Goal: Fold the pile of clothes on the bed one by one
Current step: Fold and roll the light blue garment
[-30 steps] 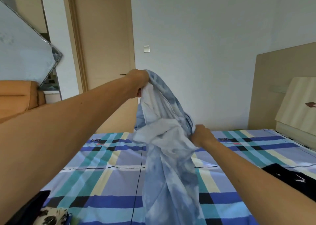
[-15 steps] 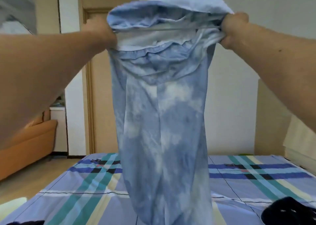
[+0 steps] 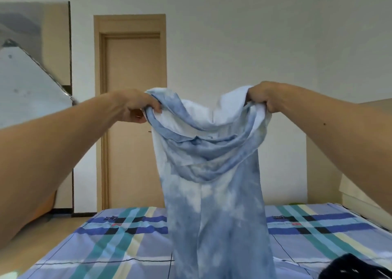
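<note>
A garment [image 3: 212,172] hangs above the bed [image 3: 118,242], door [image 3: 131,119] behind.

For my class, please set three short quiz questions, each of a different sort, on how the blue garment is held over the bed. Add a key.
1. True or false: the blue tie-dye garment lies flat on the bed.
2. Who holds the garment's top edge? A left only; B right only; C both.
3. Fill in: behind the garment, the wall has a wooden ____.
Key: 1 false, it hangs above the bed. 2 C, the left hand and right hand each clutch it. 3 door.
</note>
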A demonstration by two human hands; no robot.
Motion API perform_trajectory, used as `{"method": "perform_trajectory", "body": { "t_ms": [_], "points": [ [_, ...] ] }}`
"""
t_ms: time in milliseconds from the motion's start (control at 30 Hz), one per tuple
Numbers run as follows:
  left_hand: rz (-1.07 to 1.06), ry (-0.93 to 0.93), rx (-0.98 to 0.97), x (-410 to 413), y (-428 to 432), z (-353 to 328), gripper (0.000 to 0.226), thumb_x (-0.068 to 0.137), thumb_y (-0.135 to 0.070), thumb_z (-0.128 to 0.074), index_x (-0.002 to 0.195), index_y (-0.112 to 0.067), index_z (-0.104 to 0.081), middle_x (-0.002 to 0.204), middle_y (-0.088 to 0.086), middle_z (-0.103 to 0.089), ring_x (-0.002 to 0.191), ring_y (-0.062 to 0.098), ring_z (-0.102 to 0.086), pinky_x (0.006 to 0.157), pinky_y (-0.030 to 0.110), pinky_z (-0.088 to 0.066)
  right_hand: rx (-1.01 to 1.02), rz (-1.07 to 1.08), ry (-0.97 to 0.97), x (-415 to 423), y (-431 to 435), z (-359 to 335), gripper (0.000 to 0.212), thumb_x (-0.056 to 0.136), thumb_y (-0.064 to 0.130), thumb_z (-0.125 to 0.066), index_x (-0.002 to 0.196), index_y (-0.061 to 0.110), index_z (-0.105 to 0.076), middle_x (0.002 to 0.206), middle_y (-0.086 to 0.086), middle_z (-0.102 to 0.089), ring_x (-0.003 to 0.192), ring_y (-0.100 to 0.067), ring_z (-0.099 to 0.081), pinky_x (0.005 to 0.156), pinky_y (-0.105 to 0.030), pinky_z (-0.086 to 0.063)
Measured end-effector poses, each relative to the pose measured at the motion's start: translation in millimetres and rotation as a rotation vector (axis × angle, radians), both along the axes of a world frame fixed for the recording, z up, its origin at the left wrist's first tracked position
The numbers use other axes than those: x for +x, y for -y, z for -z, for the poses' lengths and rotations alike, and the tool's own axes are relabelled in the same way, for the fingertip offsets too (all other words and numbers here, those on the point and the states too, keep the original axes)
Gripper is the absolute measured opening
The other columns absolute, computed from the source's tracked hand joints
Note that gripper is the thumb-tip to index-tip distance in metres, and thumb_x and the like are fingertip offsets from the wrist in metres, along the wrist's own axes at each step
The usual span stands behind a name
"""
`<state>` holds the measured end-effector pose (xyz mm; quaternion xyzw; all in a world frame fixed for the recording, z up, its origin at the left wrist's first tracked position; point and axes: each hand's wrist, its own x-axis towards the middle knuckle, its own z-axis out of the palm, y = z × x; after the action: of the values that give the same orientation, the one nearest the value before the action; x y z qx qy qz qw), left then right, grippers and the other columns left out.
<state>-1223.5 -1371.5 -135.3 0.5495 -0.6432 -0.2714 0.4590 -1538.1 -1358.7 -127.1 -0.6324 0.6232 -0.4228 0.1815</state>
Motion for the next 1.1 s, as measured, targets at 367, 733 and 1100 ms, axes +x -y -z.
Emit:
{"method": "perform_trajectory", "body": {
  "t_ms": [367, 733, 1100],
  "points": [
    [0.257, 0.275, -0.295, -103.1, -39.3, 88.9, 0.033, 0.068, -0.024, -0.075, 0.096, -0.009, -0.065, 0.091, 0.008, -0.069, 0.082, 0.020, -0.064, 0.065, 0.030, -0.054, -0.279, -0.043, -0.470, 82.8, -20.9, 13.8, 0.015, 0.088, 0.009, -0.058, 0.100, 0.000, -0.058, 0.098, -0.016, -0.062, 0.087, -0.030, -0.060, 0.074, -0.034, -0.049],
    [0.076, 0.365, -0.170, -38.4, -36.7, 42.9, 0.041, 0.059, -0.009, -0.052, 0.094, 0.010, -0.061, 0.083, 0.015, -0.055, 0.077, 0.025, -0.050, 0.071, 0.039, -0.039, -0.129, -0.421, -0.426, 18.9, -2.0, 69.0, 0.040, 0.076, 0.053, -0.080, 0.090, 0.016, -0.072, 0.079, 0.004, -0.068, 0.071, -0.011, -0.061, 0.065, -0.025, -0.044],
    [-0.237, 0.647, -0.413, 8.1, -5.5, 53.1, 0.023, 0.081, 0.007, -0.046, 0.063, -0.007, -0.052, 0.067, 0.010, -0.052, 0.067, 0.026, -0.047, 0.058, 0.030, -0.035, 0.173, -0.247, -0.485, -12.1, 40.5, 106.4, 0.010, 0.082, 0.006, -0.075, 0.088, 0.010, -0.068, 0.094, -0.008, -0.071, 0.080, -0.019, -0.068, 0.066, -0.030, -0.059]
  ]
}}
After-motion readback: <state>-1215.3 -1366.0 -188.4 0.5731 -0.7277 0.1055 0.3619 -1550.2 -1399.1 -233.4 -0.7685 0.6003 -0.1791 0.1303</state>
